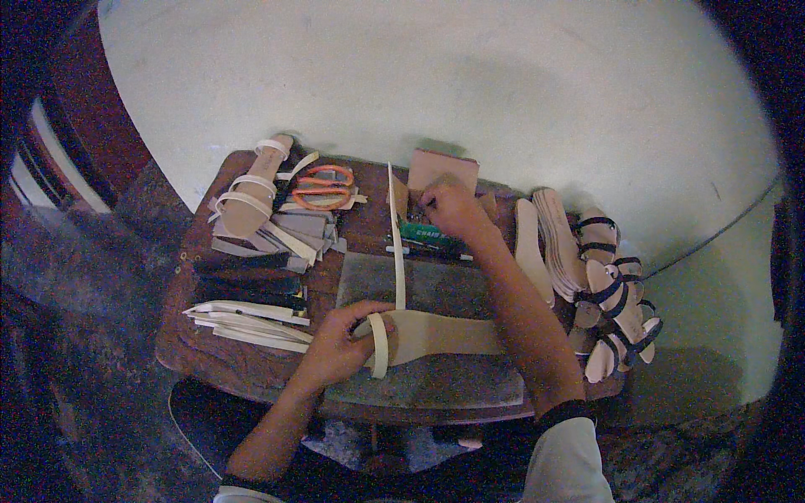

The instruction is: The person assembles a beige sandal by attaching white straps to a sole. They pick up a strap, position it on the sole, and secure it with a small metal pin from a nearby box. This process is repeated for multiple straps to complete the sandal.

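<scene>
The beige insole (436, 335) is pinned on the grey slab (453, 381) by the left hand (340, 344), clenched on its strapped toe end; its long axis runs 9 to 3 o'clock; a pale strap (397, 251) rises toward 12; the right hand (453, 210), farther off at 12, is pinched into small items, exactly what cannot be told; orange scissors (323, 188) lie at 11.

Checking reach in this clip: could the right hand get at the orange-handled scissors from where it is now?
Probably yes. The right hand is at the back of the table by a green packet, and the orange-handled scissors lie in the open to its left. Only an upright pale strap stands between them, which the hand could pass over.
</scene>
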The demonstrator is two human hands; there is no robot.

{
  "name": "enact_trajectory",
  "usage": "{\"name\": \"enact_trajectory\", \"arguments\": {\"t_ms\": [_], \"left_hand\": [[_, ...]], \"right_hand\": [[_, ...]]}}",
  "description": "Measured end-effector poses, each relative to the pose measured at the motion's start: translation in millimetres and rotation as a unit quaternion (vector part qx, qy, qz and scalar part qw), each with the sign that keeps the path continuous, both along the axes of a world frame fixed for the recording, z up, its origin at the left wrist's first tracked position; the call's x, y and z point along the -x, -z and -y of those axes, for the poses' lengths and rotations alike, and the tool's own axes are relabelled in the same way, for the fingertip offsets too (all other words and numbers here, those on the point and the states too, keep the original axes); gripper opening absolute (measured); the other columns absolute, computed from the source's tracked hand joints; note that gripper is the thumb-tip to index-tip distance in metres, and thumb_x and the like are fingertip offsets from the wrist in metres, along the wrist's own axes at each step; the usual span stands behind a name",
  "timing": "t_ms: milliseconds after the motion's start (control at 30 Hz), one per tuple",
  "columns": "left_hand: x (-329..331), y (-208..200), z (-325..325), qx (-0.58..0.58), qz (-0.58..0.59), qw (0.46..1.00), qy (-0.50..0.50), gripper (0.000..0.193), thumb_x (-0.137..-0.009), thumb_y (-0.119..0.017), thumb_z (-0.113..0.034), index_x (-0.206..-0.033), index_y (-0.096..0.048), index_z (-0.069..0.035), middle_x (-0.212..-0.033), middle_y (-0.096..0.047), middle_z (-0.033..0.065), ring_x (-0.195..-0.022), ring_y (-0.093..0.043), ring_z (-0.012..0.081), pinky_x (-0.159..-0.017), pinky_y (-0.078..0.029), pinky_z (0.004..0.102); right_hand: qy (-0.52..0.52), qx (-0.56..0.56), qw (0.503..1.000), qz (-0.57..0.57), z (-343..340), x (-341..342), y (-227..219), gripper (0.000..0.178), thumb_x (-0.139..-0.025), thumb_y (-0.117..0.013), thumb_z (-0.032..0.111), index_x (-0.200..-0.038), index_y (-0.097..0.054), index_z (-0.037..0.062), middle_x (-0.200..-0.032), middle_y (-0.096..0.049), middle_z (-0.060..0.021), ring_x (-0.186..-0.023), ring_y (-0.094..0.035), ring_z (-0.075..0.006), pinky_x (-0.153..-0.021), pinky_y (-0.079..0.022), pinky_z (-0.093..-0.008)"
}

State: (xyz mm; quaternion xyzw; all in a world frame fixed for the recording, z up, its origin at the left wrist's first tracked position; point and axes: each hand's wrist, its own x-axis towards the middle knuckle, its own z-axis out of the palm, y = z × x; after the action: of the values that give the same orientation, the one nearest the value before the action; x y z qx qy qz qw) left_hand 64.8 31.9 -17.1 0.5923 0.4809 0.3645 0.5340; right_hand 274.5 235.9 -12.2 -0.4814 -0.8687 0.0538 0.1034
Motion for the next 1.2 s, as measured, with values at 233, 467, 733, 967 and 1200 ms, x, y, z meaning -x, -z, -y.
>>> {"name": "enact_trajectory", "arguments": {"t_ms": [233, 467, 733, 967, 1200], "left_hand": [[-0.9, -0.2, -0.9, -0.019, -0.013, 1.0, 0.0, 0.029, -0.08, -0.063, -0.008, -0.108, -0.062, -0.003, -0.092, -0.066, 0.0115, -0.087, -0.063, 0.0178, -0.077, -0.049, 0.0315], [-2.6, 0.7, 0.0, -0.007, -0.004, 1.0, -0.011, 0.028, -0.081, -0.062, -0.01, -0.108, -0.062, -0.004, -0.093, -0.067, 0.0118, -0.087, -0.062, 0.0177, -0.078, -0.049, 0.0315], [-0.9, -0.5, 0.5, -0.005, 0.001, 1.0, -0.005, 0.027, -0.083, -0.063, -0.013, -0.108, -0.062, -0.004, -0.093, -0.067, 0.012, -0.086, -0.063, 0.0179, -0.077, -0.05, 0.0317], [-0.6, 3.5, 0.3, 0.003, -0.009, 1.0, -0.013, 0.027, -0.083, -0.062, -0.013, -0.108, -0.062, -0.003, -0.091, -0.067, 0.0122, -0.085, -0.064, 0.0185, -0.076, -0.05, 0.0318], [-0.2, 3.5, -0.3, -0.002, 0.003, 1.0, -0.003, 0.029, -0.081, -0.063, -0.011, -0.109, -0.061, -0.003, -0.096, -0.066, 0.0126, -0.09, -0.063, 0.0196, -0.081, -0.048, 0.0314]], "right_hand": [[0.01, -0.002, 1.0, 0.008, 4.8, 2.9, -7.4, 0.021, -0.068, -0.06, 0.01, -0.087, -0.068, 0.0058, -0.089, -0.065, -0.0165, -0.086, -0.061, -0.034, -0.08, -0.048, -0.0424], [0.024, 0.024, 0.999, 0.016, -1.7, 7.7, 3.2, 0.02, -0.065, -0.06, 0.011, -0.082, -0.069, 0.0063, -0.086, -0.065, -0.017, -0.084, -0.062, -0.0339, -0.079, -0.049, -0.0422], [0.015, -0.001, 1.0, 0.015, -5.5, 8.9, 9.2, 0.02, -0.065, -0.058, 0.01, -0.081, -0.069, 0.0084, -0.082, -0.065, -0.0164, -0.078, -0.062, -0.0347, -0.074, -0.049, -0.0436], [0.029, 0.011, 1.0, 0.005, 1.4, 11.7, -2.7, 0.02, -0.066, -0.057, 0.01, -0.082, -0.069, 0.0085, -0.084, -0.065, -0.0171, -0.079, -0.062, -0.0348, -0.075, -0.049, -0.044], [0.085, -0.001, 0.996, -0.012, 0.0, 8.6, 9.8, 0.017, -0.071, -0.059, 0.011, -0.085, -0.067, 0.0061, -0.087, -0.065, -0.0168, -0.081, -0.061, -0.0351, -0.075, -0.048, -0.0445]]}}
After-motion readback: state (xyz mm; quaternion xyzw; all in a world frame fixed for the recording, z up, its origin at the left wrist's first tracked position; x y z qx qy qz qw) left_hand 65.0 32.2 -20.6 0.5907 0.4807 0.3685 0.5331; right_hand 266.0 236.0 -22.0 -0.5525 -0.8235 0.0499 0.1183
